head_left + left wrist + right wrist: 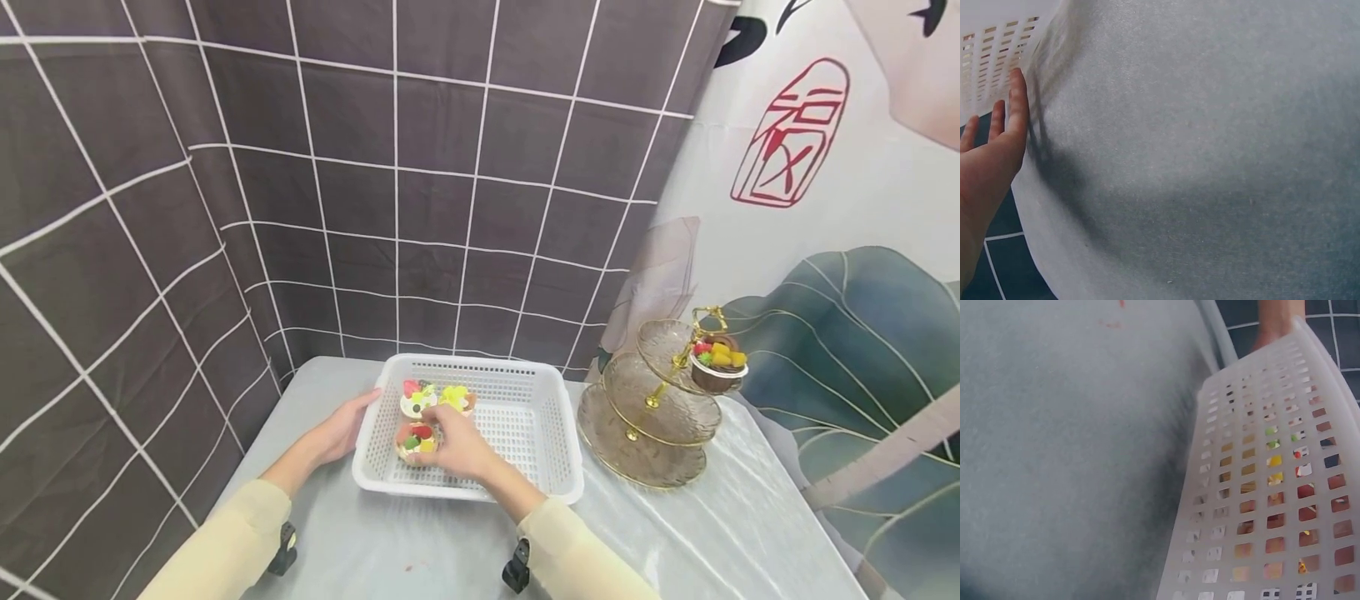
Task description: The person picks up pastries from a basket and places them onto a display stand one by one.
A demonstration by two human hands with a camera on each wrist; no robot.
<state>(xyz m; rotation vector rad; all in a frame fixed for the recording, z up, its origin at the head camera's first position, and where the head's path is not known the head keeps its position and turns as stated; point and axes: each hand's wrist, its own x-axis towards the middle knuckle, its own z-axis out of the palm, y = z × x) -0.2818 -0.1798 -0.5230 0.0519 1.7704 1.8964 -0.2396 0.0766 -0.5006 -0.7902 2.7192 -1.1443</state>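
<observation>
A white plastic basket [536, 483] stands on the table and holds several toy cakes at its left. My right hand [459, 443] reaches into it, thumb and fingers round a fruit tart [407, 447] with red, green and yellow pieces on top. Just behind lie a white-cup cake [411, 407] with a strawberry and a cake with yellow-green topping [455, 397]. Against the basket's left side rests my left hand [347, 429]; its fingers look straight in the left wrist view. In the right wrist view the basket wall [1254, 506] hides my right hand almost wholly.
Right of the basket stands a three-tier glass stand [637, 454] with gold rims. On its top tier sits a fruit cupcake [716, 379] in brown. A dark gridded curtain [442, 208] hangs behind the table [420, 550], with a printed cloth [885, 333] at the right.
</observation>
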